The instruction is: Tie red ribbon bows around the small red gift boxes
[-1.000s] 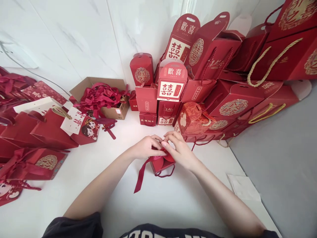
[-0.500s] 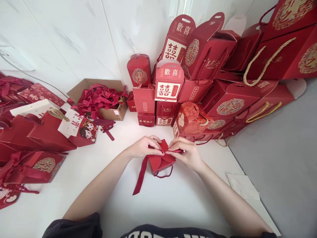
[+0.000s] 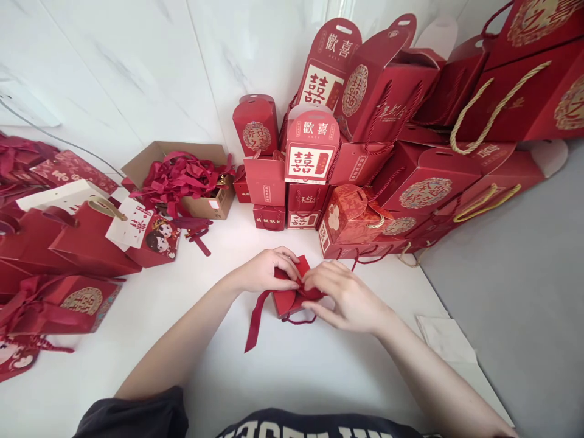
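Note:
A small red gift box (image 3: 283, 302) with a dark red cord handle (image 3: 301, 320) sits on the white table in front of me. Dark red ribbon (image 3: 256, 322) crosses its top, and one tail hangs off to the left. My left hand (image 3: 270, 272) pinches the ribbon at the middle of the box top, its other fingers resting over the far side. Close by on the right is my right hand (image 3: 344, 296), slightly blurred, its fingertips at the ribbon's crossing and its thumb spread away below. The fingers partly hide the crossing.
Red gift boxes (image 3: 312, 146) are stacked along the wall and to the right. A cardboard box (image 3: 214, 207) full of loose ribbons (image 3: 182, 179) stands behind at left. More red boxes (image 3: 98, 240) fill the left side. White paper (image 3: 447, 337) lies at right.
My right hand has let go of the ribbon end it pinched, turned, and spread its thumb toward me. The left hand keeps its pinch in nearly the same place.

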`<state>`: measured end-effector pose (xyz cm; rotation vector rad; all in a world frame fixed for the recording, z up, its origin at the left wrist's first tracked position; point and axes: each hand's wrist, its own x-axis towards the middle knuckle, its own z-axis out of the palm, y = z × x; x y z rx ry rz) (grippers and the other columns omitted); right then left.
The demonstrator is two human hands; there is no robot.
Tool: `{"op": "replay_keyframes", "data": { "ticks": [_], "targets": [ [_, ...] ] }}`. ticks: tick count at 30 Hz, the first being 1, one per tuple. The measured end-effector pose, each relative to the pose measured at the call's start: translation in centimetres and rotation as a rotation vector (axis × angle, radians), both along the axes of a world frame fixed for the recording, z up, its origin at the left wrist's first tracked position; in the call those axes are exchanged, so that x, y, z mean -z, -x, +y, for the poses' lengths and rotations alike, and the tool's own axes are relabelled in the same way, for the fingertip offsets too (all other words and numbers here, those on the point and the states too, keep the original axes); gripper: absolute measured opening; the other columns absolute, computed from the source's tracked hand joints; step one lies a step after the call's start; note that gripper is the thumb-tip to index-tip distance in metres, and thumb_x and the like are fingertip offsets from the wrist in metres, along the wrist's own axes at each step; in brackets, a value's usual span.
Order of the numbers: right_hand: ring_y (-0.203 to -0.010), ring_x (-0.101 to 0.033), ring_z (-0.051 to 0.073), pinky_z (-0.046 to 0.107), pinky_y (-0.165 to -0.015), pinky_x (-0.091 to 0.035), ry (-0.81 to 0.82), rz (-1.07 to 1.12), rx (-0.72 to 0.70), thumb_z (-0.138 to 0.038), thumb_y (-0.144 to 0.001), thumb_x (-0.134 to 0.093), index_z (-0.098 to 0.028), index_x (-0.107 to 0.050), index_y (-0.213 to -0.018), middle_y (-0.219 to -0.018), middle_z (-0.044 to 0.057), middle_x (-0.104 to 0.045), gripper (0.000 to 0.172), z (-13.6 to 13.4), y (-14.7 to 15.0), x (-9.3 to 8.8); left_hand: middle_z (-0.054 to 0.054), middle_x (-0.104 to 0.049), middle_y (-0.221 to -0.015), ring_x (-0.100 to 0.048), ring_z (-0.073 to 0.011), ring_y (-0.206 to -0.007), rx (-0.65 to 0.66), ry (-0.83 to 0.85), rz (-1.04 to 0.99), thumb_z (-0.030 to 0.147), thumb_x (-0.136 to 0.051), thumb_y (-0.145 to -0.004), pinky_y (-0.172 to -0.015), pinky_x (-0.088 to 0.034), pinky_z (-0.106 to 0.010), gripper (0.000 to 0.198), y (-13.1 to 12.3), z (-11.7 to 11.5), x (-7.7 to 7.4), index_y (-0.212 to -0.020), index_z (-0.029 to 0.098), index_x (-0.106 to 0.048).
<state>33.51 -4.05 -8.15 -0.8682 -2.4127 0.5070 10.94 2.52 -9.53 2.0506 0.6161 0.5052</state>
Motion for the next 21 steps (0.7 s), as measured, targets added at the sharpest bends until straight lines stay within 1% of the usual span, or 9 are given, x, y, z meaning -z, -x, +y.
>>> {"op": "replay_keyframes", "data": {
  "ticks": [3,5,7,9,12,14,16,18,21],
  "targets": [
    [-0.107,-0.058,0.022,0.040,-0.094,-0.045,0.157,0.230,0.115,-0.027,-0.096,-0.048,-0.022,-0.054,-0.103,-0.113,0.009,-0.063,0.011,1.3,0.2,1.0,-0.006,-0.069,-0.103,-0.059,-0.0201,-0.105,-0.028,-0.175,0.092,0.024,-0.069,-0.079,-0.098,-0.046,-0.034,0.007,-0.2,-1.1,-1.5,-0.082,0.022,-0.076],
    [-0.116,-0.056,0.020,0.040,-0.099,-0.043,0.224,0.297,0.101,-0.022,-0.097,-0.044,-0.023,-0.051,-0.112,-0.123,0.009,-0.060,0.017,2.1,0.5,1.8,-0.006,-0.062,-0.112,-0.059,-0.0194,-0.105,-0.057,-0.290,0.168,0.023,-0.066,-0.082,-0.094,-0.048,-0.031,0.009,-0.2,-1.9,-2.5,-0.082,0.021,-0.075],
    [-0.116,-0.056,0.019,0.040,-0.100,-0.043,0.243,0.305,0.065,-0.020,-0.097,-0.044,-0.024,-0.050,-0.119,-0.123,0.008,-0.061,0.023,2.4,0.8,2.4,-0.006,-0.059,-0.111,-0.061,-0.0167,-0.096,-0.083,-0.436,0.268,0.021,-0.061,-0.085,-0.085,-0.050,-0.027,0.013,-0.1,-2.7,-3.2,-0.082,0.020,-0.073],
    [-0.113,-0.057,0.019,0.041,-0.100,-0.042,0.197,0.282,0.056,-0.019,-0.097,-0.044,-0.025,-0.054,-0.119,-0.117,0.006,-0.064,0.025,2.6,0.9,2.9,-0.005,-0.059,-0.103,-0.061,-0.0129,-0.079,-0.115,-0.645,0.381,0.020,-0.054,-0.089,-0.072,-0.051,-0.026,0.017,0.0,-3.1,-3.4,-0.082,0.017,-0.070],
    [-0.104,-0.058,0.021,0.042,-0.094,-0.043,0.094,0.244,0.057,-0.023,-0.097,-0.047,-0.026,-0.065,-0.110,-0.105,0.006,-0.067,0.022,2.8,0.9,3.3,-0.003,-0.060,-0.084,-0.056,-0.0114,-0.062,-0.112,-0.972,0.462,0.017,-0.045,-0.093,-0.055,-0.046,-0.026,0.024,0.2,-3.1,-2.7,-0.081,0.016,-0.066],
    [-0.097,-0.058,0.021,0.042,-0.090,-0.044,0.058,0.236,0.069,-0.027,-0.096,-0.051,-0.027,-0.070,-0.104,-0.098,0.006,-0.066,0.020,3.2,0.8,3.4,-0.001,-0.059,-0.074,-0.057,-0.0119,-0.060,-0.094,-1.075,0.412,0.016,-0.043,-0.094,-0.052,-0.045,-0.025,0.025,0.3,-2.7,-1.7,-0.081,0.017,-0.065],
    [-0.094,-0.059,0.021,0.041,-0.088,-0.044,0.078,0.237,0.066,-0.028,-0.095,-0.055,-0.029,-0.072,-0.101,-0.094,0.005,-0.067,0.019,3.6,0.7,3.5,-0.001,-0.061,-0.074,-0.060,-0.0118,-0.064,-0.108,-1.064,0.302,0.019,-0.044,-0.095,-0.057,-0.049,-0.023,0.024,0.5,-2.1,-0.5,-0.084,0.019,-0.065],
    [-0.093,-0.059,0.020,0.041,-0.089,-0.044,0.117,0.249,0.047,-0.028,-0.093,-0.058,-0.029,-0.073,-0.098,-0.092,0.004,-0.067,0.017,3.9,0.7,3.4,-0.002,-0.066,-0.079,-0.064,-0.0119,-0.071,-0.130,-1.028,0.189,0.020,-0.047,-0.094,-0.066,-0.053,-0.023,0.020,0.6,-1.8,0.5,-0.088,0.020,-0.066],
    [-0.091,-0.061,0.019,0.042,-0.094,-0.042,0.112,0.265,0.042,-0.026,-0.089,-0.062,-0.027,-0.072,-0.092,-0.089,0.002,-0.068,0.010,3.9,0.8,3.0,-0.002,-0.070,-0.084,-0.067,-0.0126,-0.076,-0.150,-1.048,0.059,0.018,-0.053,-0.091,-0.072,-0.056,-0.024,0.014,0.7,-1.8,1.1,-0.093,0.021,-0.066]
  ]
}}
